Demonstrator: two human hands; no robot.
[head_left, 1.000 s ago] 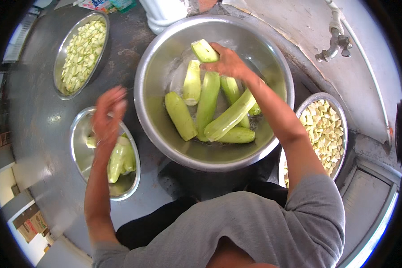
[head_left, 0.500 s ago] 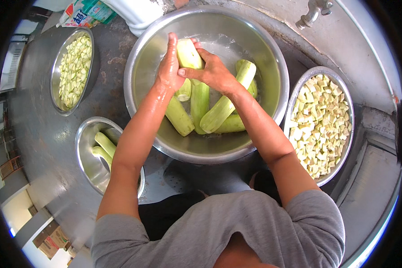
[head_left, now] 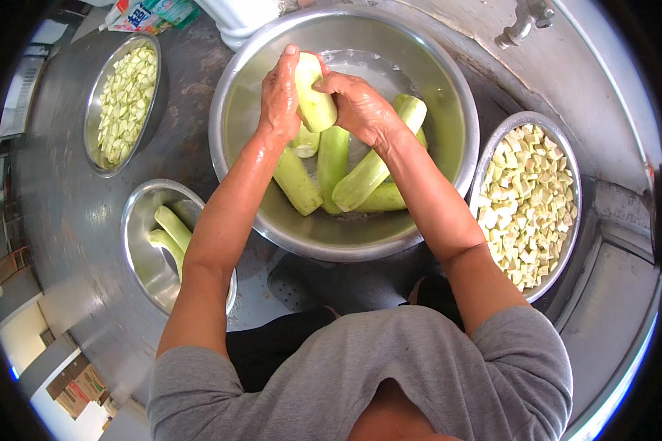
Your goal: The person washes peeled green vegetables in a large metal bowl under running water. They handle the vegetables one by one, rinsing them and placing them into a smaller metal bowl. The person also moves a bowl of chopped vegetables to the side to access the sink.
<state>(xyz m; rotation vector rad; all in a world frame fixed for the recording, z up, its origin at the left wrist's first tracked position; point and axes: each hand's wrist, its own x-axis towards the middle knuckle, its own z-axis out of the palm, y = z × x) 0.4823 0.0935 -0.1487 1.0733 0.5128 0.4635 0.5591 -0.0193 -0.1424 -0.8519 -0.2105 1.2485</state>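
Both hands meet over the big steel bowl point(head_left: 449, 184), which fills the twelve o'clock part of the view. The left hand point(head_left: 279, 95) wraps around one side of a peeled pale-green gourd point(head_left: 315, 99), fingers curled along it and the thumb tip up at its top end. The right hand point(head_left: 360, 109) closes on the same gourd from the three o'clock side, fingers bent over its lower half. The gourd stands nearly upright, lifted clear above the others, and both wrists look wet.

Below it, in the shallow water at the bottom of the bowl, lie more peeled gourds point(head_left: 360, 180), fanned out and touching one another.

At nine o'clock from the big bowl sits a smaller steel bowl point(head_left: 141, 250) with a few peeled gourds point(head_left: 171, 228) inside, partly hidden by the left forearm. Farther out at ten o'clock a steel pan point(head_left: 94, 88) holds cut green-white pieces. At three o'clock another steel pan point(head_left: 493, 154) is heaped with pale chopped chunks. A tap point(head_left: 522, 18) juts out at one o'clock over the concrete ledge.
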